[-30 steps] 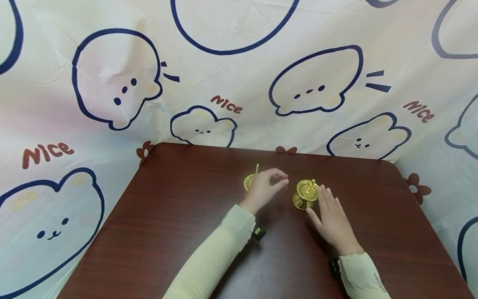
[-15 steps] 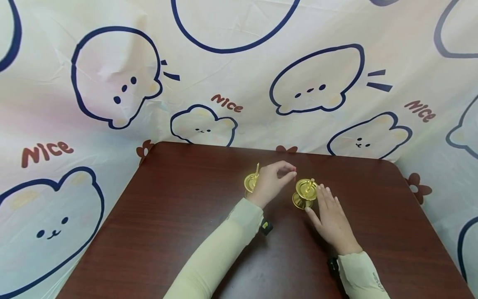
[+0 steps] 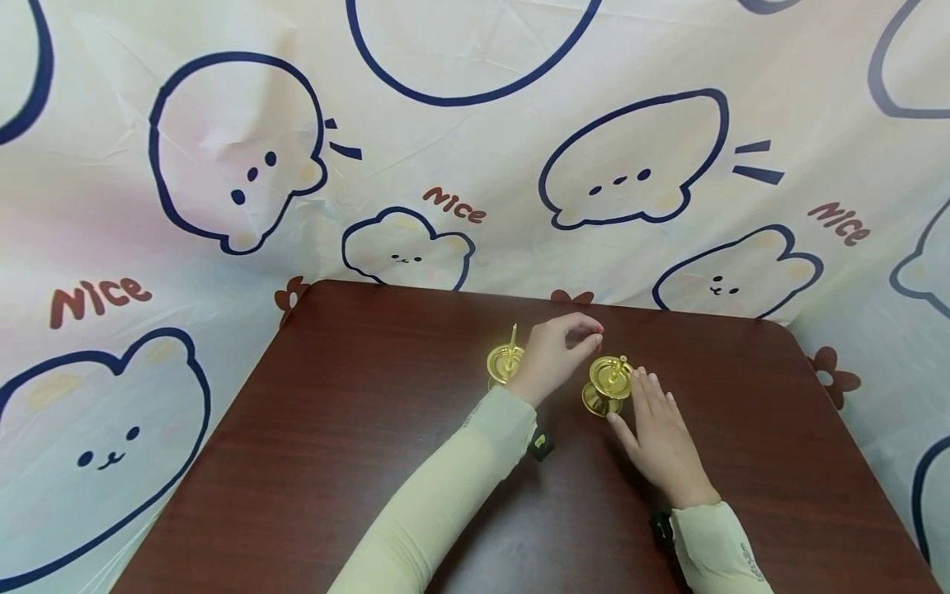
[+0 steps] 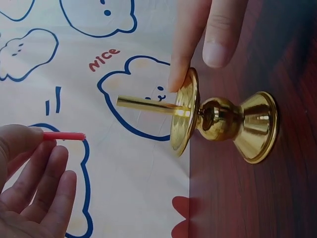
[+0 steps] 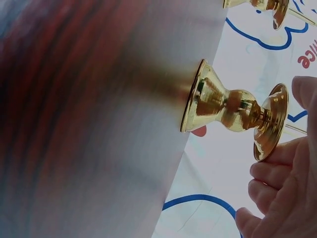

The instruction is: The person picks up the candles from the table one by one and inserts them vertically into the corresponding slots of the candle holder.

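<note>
My left hand (image 3: 555, 355) pinches a thin red stick (image 4: 65, 135) between thumb and fingertips; whether it is a candle I cannot tell. In the head view this hand is up and left of a brass candle holder (image 3: 599, 398), which stands upright on the table with a thin spike rising from its dish. The left wrist view has the red stick apart from the spike (image 4: 141, 103). My right hand (image 3: 663, 441) touches the dish's rim with extended fingers (image 4: 190, 47). In the right wrist view these fingers lie against the dish (image 5: 271, 121).
A second brass candle holder (image 3: 501, 363) with a spike stands to the left, partly behind my left hand. The dark brown table (image 3: 356, 388) ends at a printed cloth (image 3: 505, 148) at the back. Both forearms cross the front of the table.
My left hand has moved right and slightly away, carrying the red stick closer to the right-hand candle holder. The right hand has stayed at that holder.
</note>
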The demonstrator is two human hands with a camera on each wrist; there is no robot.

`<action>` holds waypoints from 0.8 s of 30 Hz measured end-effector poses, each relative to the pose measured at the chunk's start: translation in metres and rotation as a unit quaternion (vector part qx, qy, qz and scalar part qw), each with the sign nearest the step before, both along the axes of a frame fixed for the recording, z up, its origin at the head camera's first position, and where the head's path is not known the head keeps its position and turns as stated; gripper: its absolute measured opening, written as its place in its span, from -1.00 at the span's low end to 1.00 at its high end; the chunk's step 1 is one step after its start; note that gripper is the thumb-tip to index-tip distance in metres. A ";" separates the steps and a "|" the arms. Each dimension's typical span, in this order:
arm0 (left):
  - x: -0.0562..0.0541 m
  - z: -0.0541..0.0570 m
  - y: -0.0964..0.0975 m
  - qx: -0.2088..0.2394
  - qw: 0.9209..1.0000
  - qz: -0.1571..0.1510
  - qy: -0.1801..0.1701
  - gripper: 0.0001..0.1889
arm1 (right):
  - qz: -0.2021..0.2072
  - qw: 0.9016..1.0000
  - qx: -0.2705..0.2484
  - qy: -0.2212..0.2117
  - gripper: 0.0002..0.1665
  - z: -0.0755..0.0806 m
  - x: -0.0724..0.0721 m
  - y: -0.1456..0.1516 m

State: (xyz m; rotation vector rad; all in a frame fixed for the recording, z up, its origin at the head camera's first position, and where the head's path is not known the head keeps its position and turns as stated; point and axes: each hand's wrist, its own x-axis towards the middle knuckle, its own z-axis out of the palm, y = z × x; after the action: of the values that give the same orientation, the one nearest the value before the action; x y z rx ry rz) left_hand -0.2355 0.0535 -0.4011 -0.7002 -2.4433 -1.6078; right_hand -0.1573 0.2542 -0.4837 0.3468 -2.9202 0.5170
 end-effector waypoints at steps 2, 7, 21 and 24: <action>0.000 0.001 0.003 0.004 1.000 -0.006 -0.001 -0.87 | 0.000 1.000 0.000 -0.001 -0.09 0.000 0.000 0.001; -0.002 0.004 0.008 0.004 1.000 -0.015 0.003 -0.87 | 0.001 1.000 -0.003 -0.001 -0.09 0.000 0.000 0.002; -0.005 0.004 0.016 -0.015 0.999 -0.031 0.010 -0.84 | 0.001 1.000 0.003 -0.001 -0.09 0.000 0.000 0.000; -0.006 0.003 0.018 -0.017 0.999 -0.031 0.011 -0.83 | 0.001 1.000 0.004 0.001 -0.09 0.000 0.000 0.000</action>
State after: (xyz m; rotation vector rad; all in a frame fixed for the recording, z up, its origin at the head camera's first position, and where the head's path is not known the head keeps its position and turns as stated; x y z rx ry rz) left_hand -0.2410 0.0710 -0.3979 -0.8028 -2.4625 -1.5763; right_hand -0.1572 0.2546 -0.4838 0.3516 -2.9203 0.5058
